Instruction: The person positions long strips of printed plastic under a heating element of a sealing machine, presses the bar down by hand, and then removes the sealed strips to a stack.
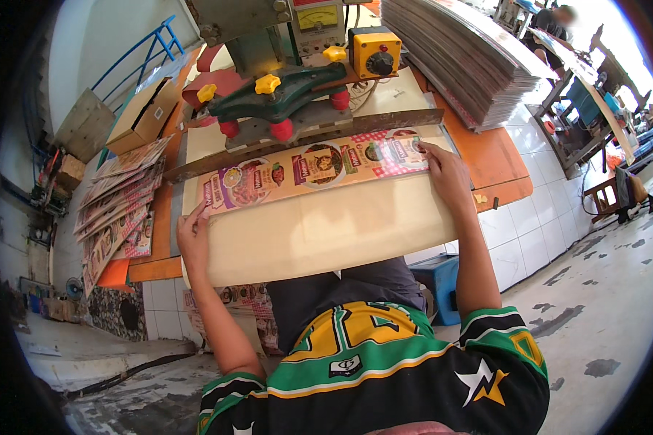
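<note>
A long printed strip [276,174] with colourful food pictures lies across a cream sheet [326,228], its far edge against the long metal bar [384,123] of a press. At its left end, my left hand [193,239] has its fingers closed on the near corner. My right hand [448,174] pinches the strip's right end between thumb and fingers. Above the bar sits the press head [283,98], dark green with yellow star knobs and red cylindrical spacers.
Left of the press, a messy pile of printed sheets [123,196] lies beside an open cardboard box [144,116]. A tall stack of flat boards [464,58] stands at the back right. A yellow control box [374,54] is near the press head. Below the table is a blue bin [437,286].
</note>
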Demonstrator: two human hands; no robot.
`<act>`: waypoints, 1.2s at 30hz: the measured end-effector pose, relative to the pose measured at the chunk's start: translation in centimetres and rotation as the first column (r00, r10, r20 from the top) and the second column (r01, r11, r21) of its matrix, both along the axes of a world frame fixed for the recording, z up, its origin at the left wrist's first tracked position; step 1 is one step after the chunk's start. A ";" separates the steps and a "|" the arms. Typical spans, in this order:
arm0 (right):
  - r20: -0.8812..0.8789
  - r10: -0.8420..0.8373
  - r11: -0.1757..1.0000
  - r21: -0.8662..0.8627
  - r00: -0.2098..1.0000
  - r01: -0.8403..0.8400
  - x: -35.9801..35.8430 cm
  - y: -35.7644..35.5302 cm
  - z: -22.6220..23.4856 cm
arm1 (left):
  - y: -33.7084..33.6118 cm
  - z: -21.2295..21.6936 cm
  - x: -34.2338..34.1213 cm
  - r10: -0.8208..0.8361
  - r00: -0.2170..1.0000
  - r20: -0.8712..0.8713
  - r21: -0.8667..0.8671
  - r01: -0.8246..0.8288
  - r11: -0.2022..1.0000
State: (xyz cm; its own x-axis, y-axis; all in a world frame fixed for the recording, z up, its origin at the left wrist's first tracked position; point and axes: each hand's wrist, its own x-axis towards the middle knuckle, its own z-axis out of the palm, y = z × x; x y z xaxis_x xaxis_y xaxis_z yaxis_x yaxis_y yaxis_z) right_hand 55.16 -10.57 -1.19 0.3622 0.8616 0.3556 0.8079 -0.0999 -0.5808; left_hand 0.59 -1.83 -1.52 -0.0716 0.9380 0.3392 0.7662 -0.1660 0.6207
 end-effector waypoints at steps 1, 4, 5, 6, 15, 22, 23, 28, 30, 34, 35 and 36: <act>-0.008 0.004 1.000 0.006 1.000 -0.004 0.0 0.0 -0.1 | 0.0 -0.1 -0.1 0.005 1.000 -0.004 -0.003 -0.005 1.000; 0.000 0.000 1.000 0.022 1.000 0.000 -0.4 0.0 0.0 | 0.0 -0.3 -0.4 0.015 1.000 -0.019 -0.002 -0.015 1.000; 0.006 -0.002 0.999 0.034 1.000 0.002 -0.5 -0.1 0.0 | 0.1 -0.4 -0.4 0.012 1.000 -0.017 0.000 -0.012 1.000; 0.011 -0.005 0.999 0.046 1.000 0.004 -0.6 -0.1 0.1 | 0.2 -0.4 -0.5 0.009 1.000 -0.015 0.001 -0.009 1.000; 0.044 -0.025 0.998 0.059 0.999 0.022 -0.6 0.0 -0.2 | 0.0 -0.1 -0.1 0.008 0.999 -0.033 0.016 -0.008 1.000; 0.077 -0.030 0.998 0.064 0.997 0.025 -0.5 0.0 -0.3 | 0.0 0.2 0.2 0.013 0.999 -0.035 0.007 -0.012 1.000; 0.075 -0.027 0.998 0.060 0.997 0.023 -0.5 0.0 -0.3 | 0.0 0.1 0.2 0.013 1.000 -0.024 0.007 -0.013 1.000; 0.091 -0.036 0.998 0.056 0.995 0.031 -0.5 0.0 -0.4 | 0.1 0.1 0.1 0.010 1.000 -0.023 0.012 -0.010 1.000; 0.074 -0.028 0.998 0.061 0.997 0.023 -0.7 0.0 -0.2 | -0.1 0.2 0.1 0.012 1.000 -0.014 0.001 -0.012 1.000; 0.038 -0.035 0.999 0.037 0.999 0.034 -1.2 -0.2 0.5 | 0.1 -0.3 -0.4 -0.015 1.000 -0.014 0.047 0.016 0.999; 0.044 -0.032 0.998 0.046 0.999 0.030 -1.1 -0.2 0.4 | 0.2 -0.3 -0.2 -0.005 1.000 -0.001 0.035 0.005 0.999; 0.049 -0.030 0.998 0.054 0.998 0.027 -1.0 -0.2 0.3 | 0.2 -0.3 -0.2 0.005 1.000 0.011 0.023 -0.005 1.000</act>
State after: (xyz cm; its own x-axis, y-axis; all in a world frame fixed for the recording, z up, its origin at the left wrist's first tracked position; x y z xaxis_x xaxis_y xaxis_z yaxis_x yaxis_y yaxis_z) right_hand 54.12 -10.74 -0.84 0.3668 0.8305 0.4192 0.8333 -0.0930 -0.5449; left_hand 0.44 -1.60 -1.83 -0.0804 0.9295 0.3600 0.7601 -0.1765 0.6254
